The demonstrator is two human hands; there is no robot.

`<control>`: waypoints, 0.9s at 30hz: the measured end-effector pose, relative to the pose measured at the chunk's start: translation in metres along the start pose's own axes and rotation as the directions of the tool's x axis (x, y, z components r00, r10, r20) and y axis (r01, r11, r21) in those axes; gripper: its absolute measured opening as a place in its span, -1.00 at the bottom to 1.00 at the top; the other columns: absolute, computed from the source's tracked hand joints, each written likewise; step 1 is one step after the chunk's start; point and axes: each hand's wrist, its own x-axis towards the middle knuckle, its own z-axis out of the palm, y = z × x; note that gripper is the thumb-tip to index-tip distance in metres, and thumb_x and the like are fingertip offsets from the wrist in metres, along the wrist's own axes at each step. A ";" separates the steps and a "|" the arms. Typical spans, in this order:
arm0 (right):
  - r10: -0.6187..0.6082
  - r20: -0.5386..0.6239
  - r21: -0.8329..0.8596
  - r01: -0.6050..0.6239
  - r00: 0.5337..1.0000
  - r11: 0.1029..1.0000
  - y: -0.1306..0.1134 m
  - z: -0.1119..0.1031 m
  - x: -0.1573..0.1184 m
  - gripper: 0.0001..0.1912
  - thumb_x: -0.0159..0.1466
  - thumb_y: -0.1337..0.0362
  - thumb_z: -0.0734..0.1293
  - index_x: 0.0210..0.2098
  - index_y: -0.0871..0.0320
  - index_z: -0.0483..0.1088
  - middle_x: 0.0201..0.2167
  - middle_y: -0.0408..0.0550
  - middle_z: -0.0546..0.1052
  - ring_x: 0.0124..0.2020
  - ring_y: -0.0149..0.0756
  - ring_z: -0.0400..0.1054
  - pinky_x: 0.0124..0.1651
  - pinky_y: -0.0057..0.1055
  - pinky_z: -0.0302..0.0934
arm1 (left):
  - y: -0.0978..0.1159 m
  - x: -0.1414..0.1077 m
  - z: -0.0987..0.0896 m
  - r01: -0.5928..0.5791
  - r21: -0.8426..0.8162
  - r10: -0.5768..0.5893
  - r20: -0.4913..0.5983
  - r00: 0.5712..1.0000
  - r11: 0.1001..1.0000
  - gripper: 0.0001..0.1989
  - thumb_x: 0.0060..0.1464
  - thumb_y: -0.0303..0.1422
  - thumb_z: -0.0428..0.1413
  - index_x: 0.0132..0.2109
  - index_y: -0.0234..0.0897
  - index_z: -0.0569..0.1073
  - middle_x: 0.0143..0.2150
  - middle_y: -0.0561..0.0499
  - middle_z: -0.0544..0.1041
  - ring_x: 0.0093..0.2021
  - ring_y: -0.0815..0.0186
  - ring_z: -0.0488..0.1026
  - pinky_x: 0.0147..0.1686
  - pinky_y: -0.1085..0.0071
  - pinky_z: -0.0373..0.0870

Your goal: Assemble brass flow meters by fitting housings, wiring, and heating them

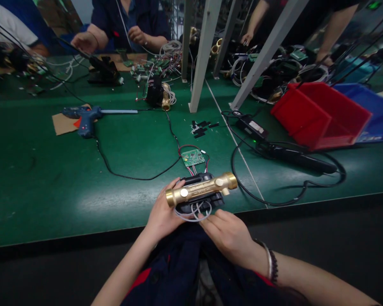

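A brass water meter body (pixel 201 190), threaded at both ends, lies across a black plastic housing (pixel 217 199) at the table's front edge. My left hand (pixel 165 211) is closed round the left side of this water meter, with its fingertips on the housing. Below the brass, a loop of thin grey cable (pixel 191 219) hangs from the housing. The fingers of my right hand (pixel 227 231) are pinched together at this cable. Behind the housing, a green circuit board (pixel 193 157) lies on the table, joined to it by thin wires.
A blue glue gun (pixel 87 121) rests on cardboard at left. Small black pieces (pixel 204 127) lie beyond the board. At right are a black corded tool (pixel 301 159), a red bin (pixel 319 114) and a blue bin (pixel 381 110). Metal posts (pixel 204 55) stand mid-table; co-workers' hands (pixel 137 35) are behind.
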 end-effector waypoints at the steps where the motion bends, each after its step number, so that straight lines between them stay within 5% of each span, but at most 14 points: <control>1: -0.021 0.009 -0.003 0.021 1.000 1.000 0.001 0.000 0.000 -0.72 0.35 0.46 0.09 -0.19 0.36 0.42 -0.51 -0.02 0.43 -0.49 -0.25 0.20 -0.47 -0.30 0.05 | 0.001 0.000 -0.002 0.000 -0.003 0.000 0.016 1.000 1.000 -0.16 -0.16 -0.26 0.33 0.23 -0.17 0.12 0.23 -0.23 0.19 0.21 0.05 0.18 0.14 0.00 0.22; 4: -0.046 -0.013 0.040 0.047 0.999 0.998 0.005 0.000 0.000 -0.74 0.35 0.46 0.09 -0.17 0.36 0.40 -0.47 -0.01 0.46 -0.48 -0.26 0.22 -0.46 -0.32 0.10 | 0.002 0.000 -0.007 -0.003 -0.033 0.005 0.084 0.996 0.999 -0.13 -0.13 -0.21 0.31 0.26 -0.19 0.06 0.26 -0.25 0.14 0.24 0.04 0.13 0.17 0.00 0.17; 12: 0.059 -0.307 0.157 -0.011 0.950 0.988 0.001 0.010 0.008 -0.77 0.27 0.53 0.22 -0.08 0.37 0.34 -0.29 0.09 0.51 -0.33 -0.26 0.30 -0.33 -0.37 0.22 | -0.003 -0.002 -0.006 0.079 -0.082 -0.068 0.128 0.989 0.993 -0.20 -0.06 -0.17 0.25 0.27 -0.16 0.08 0.29 -0.21 0.09 0.27 0.04 0.07 0.20 -0.01 0.10; 27: -0.007 -0.222 0.152 0.042 0.975 0.987 0.007 0.014 -0.005 -0.78 0.33 0.48 0.13 -0.20 0.31 0.40 -0.31 0.02 0.53 -0.43 -0.32 0.23 -0.42 -0.41 0.17 | 0.001 -0.002 -0.009 0.062 -0.064 -0.054 0.121 0.991 0.996 -0.31 0.05 -0.17 0.14 0.27 -0.19 0.08 0.29 -0.19 0.09 0.26 0.08 0.08 0.20 0.01 0.09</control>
